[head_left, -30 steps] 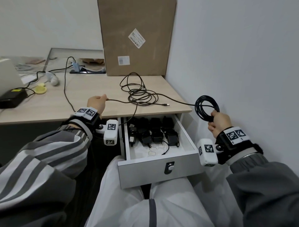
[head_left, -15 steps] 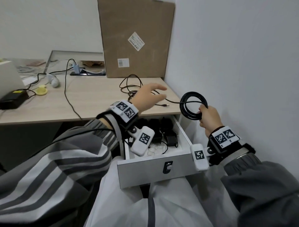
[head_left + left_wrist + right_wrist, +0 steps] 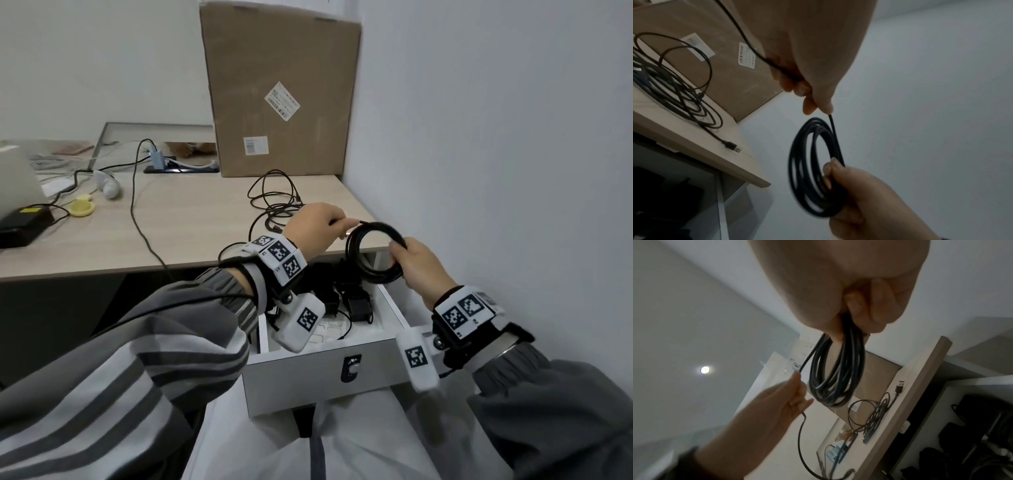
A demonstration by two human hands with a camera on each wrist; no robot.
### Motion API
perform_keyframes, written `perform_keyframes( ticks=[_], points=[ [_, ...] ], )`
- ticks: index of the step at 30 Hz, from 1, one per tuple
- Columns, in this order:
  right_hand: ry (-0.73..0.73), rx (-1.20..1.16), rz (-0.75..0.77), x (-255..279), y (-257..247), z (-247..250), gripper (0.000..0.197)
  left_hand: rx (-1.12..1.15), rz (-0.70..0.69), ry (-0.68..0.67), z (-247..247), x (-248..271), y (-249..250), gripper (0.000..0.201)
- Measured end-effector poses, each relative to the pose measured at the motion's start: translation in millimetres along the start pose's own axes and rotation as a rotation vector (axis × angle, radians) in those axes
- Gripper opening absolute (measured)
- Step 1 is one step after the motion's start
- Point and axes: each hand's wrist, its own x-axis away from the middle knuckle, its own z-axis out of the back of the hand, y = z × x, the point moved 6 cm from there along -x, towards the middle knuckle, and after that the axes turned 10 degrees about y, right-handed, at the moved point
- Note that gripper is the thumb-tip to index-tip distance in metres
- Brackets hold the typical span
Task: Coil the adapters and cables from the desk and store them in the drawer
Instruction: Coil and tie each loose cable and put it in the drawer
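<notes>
Right hand (image 3: 419,265) grips a coiled cable (image 3: 371,251), left hand (image 3: 313,224) pinches its loose end — slack grip could unravel the loops above the drawer (image 3: 329,377).

We are looking at an office corner: a pale wood table (image 3: 191,222) is standing against plain white walls, a closed cardboard box (image 3: 281,85) with shipping labels is sitting at its back, a black power brick (image 3: 24,222) and loose cables (image 3: 274,202) are lying on top, and a white lockable drawer (image 3: 329,373) is hanging open beneath, holding black adapters (image 3: 356,305).
</notes>
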Motion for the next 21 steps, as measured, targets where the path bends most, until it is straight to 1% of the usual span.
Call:
perform_keyframes(
  ticks=[2,7,9,11,13,14,16,18,20,21],
  points=[
    [-0.001,-0.005,0.027,7.7,-1.6,-4.4,0.028,0.03,0.052,0.027,2.6,-4.3,-4.1,0.039],
    [0.074,-0.01,0.05,8.5,-4.9,-5.6,0.029,0.129,0.172,0.033,-10.3,-2.6,-16.1,0.038],
    [0.102,-0.03,0.044,6.0,-3.6,-6.2,0.027,0.11,0.194,0.0,-17.5,0.3,-17.8,0.036],
    [0.11,-0.075,0.038,4.4,-2.5,-7.3,0.028,0.133,0.173,-0.07,-24.1,2.6,-16.3,0.039],
    [0.087,-0.113,0.026,3.8,-2.1,-9.2,0.028,0.238,0.178,-0.122,-29.4,6.6,-14.9,0.044],
    [0.065,-0.119,0.027,4.0,-2.6,-10.5,0.027,0.306,0.189,-0.123,-30.7,9.3,-13.8,0.044],
    [-0.001,-0.077,0.048,5.9,-3.6,-15.7,0.027,0.403,0.195,-0.083,-31.7,11.0,-11.9,0.039],
    [-0.056,-0.001,0.091,9.5,-4.1,-23.2,0.029,0.432,0.187,-0.001,-26.9,8.0,-9.0,0.036],
    [-0.039,0.015,0.109,12.9,-3.6,-26.4,0.03,0.456,0.206,0.025,-22.9,5.3,-8.0,0.035],
    [-0.011,-0.007,0.108,13.8,-3.8,-26.2,0.03,0.484,0.225,0.003,-22.9,5.1,-8.0,0.035]
  ],
)
